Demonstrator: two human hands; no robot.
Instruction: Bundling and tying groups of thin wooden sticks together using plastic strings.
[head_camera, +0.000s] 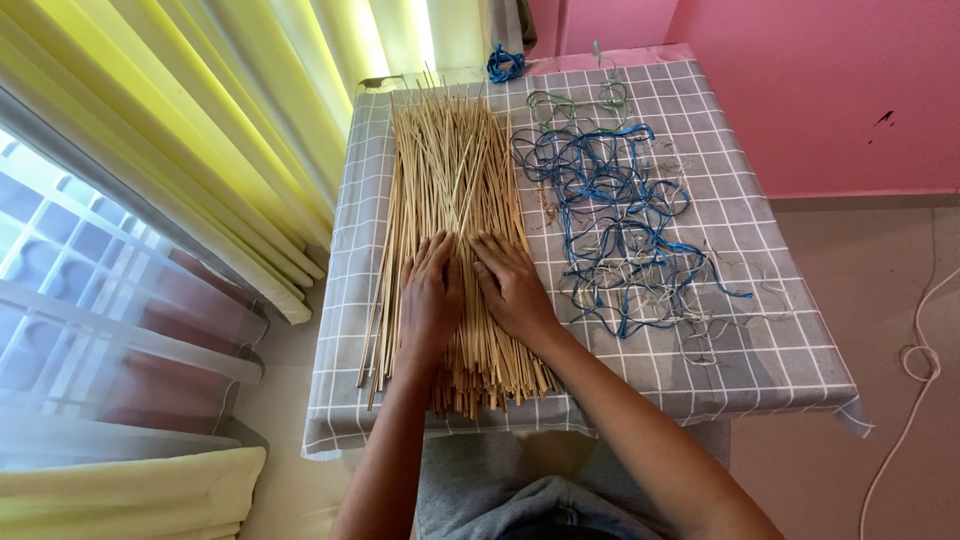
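Note:
A thick bundle of thin pale bamboo sticks (452, 170) lies lengthwise on the left half of a small table covered with a grey checked cloth (760, 330). My left hand (432, 295) rests flat on the sticks, fingers spread and pointing away from me. Right beside it, my right hand (512, 285) also presses flat on the bundle. Neither hand holds anything. To the right of the sticks lies a loose tangle of blue and pale string (615, 215).
A small knot of blue string (505, 65) sits at the table's far edge. Yellow curtains (200, 110) hang at the left by a window. A pink wall (820, 90) stands behind. A white cord (915, 365) trails on the floor at right.

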